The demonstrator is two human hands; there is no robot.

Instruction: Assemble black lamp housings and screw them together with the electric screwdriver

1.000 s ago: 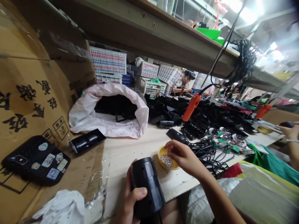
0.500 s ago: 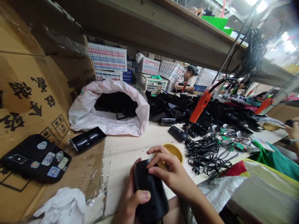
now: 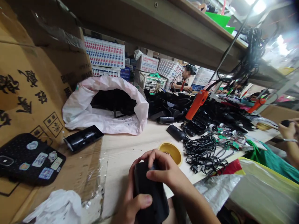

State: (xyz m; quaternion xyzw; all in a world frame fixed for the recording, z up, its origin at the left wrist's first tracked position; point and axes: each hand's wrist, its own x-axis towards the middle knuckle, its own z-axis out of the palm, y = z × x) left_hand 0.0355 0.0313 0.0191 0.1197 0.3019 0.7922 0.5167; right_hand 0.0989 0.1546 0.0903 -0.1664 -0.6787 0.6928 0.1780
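A smooth black plastic housing (image 3: 151, 188) is held above the front edge of the bench, its far end angled up and away. My left hand (image 3: 134, 199) wraps its left side, thumb lying across the top face. Over the far end curls my right hand (image 3: 163, 168), its fingers closed on the rim and its thumb against the upper face. The fingertips behind the housing are hidden. Just beyond my right hand stands a yellow bowl (image 3: 174, 152) with small metal bits in it.
Black corded parts (image 3: 201, 152) lie to the right, below a hanging orange electric screwdriver (image 3: 197, 104). A white sack (image 3: 137, 121) of black parts stands behind. At left are a phone (image 3: 30, 161), a glossy black piece (image 3: 84, 138) and cardboard (image 3: 46, 74). A shelf beam (image 3: 140, 25) crosses overhead.
My right hand's fingers, partly raised before, have curled down over the housing's far end. My left hand keeps its grip. The view has shifted slightly.
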